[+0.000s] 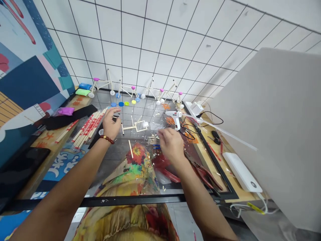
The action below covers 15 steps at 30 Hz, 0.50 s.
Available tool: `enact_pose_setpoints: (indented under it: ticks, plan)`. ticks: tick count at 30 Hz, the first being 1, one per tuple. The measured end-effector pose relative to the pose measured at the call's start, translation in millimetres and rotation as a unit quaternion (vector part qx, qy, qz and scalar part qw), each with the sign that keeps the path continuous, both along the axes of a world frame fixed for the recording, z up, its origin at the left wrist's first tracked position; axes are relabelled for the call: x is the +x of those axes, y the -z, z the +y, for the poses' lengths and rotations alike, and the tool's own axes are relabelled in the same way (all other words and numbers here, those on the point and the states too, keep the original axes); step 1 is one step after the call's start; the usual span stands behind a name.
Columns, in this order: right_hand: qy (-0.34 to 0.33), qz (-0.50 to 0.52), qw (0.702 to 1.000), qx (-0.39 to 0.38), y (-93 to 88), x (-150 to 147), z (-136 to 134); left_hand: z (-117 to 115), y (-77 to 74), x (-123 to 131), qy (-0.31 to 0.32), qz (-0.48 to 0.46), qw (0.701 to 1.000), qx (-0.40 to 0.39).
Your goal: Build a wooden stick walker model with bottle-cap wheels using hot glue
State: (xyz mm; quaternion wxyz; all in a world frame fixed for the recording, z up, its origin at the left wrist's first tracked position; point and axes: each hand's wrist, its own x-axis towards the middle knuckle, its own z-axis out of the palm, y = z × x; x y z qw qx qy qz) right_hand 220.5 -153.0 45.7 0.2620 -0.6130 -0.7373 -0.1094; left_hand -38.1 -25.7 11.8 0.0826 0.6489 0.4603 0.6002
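Observation:
My left hand (110,123) reaches over the glass table (140,152), fingers curled beside a bundle of chopsticks (89,127) and a dark object at its fingertips. A bead bracelet sits on that wrist. My right hand (170,144) hovers palm down near the table's middle, fingers bent over small scraps and blue pens (155,146). Between the hands lies a small white stick frame (136,125). A single loose stick (130,149) lies in front of it.
A white glue gun (174,115) with a black cord lies right of centre. Several stick bicycle models (130,89) stand along the tiled wall, coloured caps (124,103) before them. Red pliers (205,174), a white power bank (242,172), a grey board at right.

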Motion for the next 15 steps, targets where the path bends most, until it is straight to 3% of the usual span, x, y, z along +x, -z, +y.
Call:
enact_pose_setpoints:
  ticks: [3, 7, 11, 15]
  plan:
    - [-0.084, -0.005, 0.996, 0.019, 14.2, -23.0, -12.2, 6.1, -11.4, -8.1, -0.033, -0.087, 0.996, -0.003]
    - [-0.187, -0.025, 0.982, -0.030, 22.9, -48.4, -22.1, 7.2, -31.1, -18.0, -0.057, -0.226, 0.972, -0.010]
    - [-0.169, -0.062, 0.976, -0.124, 20.2, -74.4, -23.6, -9.2, -43.2, -16.3, -0.051, -0.316, 0.947, -0.033]
    - [-0.142, -0.086, 0.968, -0.187, 19.1, -84.1, -19.2, -38.0, -39.2, -0.3, -0.027, -0.313, 0.947, -0.062]
